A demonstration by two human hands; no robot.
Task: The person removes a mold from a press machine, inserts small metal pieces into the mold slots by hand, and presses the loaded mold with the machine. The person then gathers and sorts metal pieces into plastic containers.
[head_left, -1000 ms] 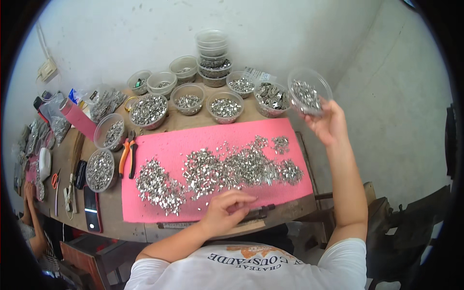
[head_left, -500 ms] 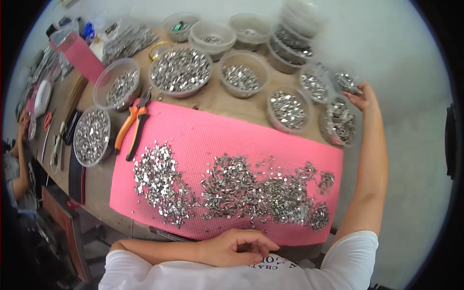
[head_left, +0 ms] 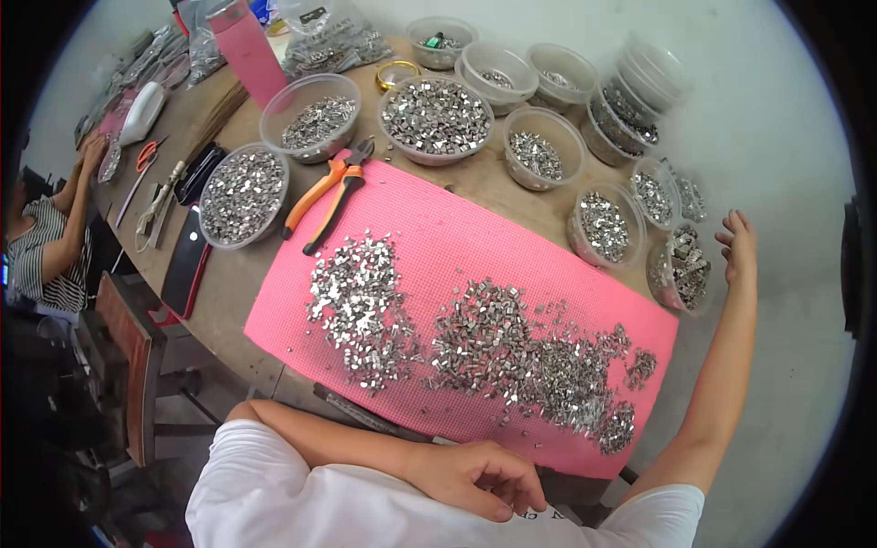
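Observation:
My left hand (head_left: 480, 479) rests in front of my shirt at the mat's near edge, fingers loosely bent and apart, with nothing in it. Out at the far right, my right hand (head_left: 738, 247) is raised with its fingers apart and holds nothing that I can see. Beside it stand a round clear tub (head_left: 660, 276) of silvery metal pieces and, farther back, a small clear container (head_left: 691, 199) of similar pieces. A pink textured mat (head_left: 475, 239) bears a bright left heap of small metal pieces (head_left: 361, 306) and a wider, greyer heap (head_left: 484, 333) at the right.
Orange-handled cutters (head_left: 331, 196) lie across the mat's left corner. Several tubs of metal pieces, among them a full one (head_left: 436, 117), line the table's back. A dark phone (head_left: 187, 260) lies left, a pink bottle (head_left: 248, 55) stands behind. Another person (head_left: 55, 247) sits far left.
My right hand has come away from the small container at the back right and moved nearer, its fingers now apart. My view has turned; the left hand stays by my shirt.

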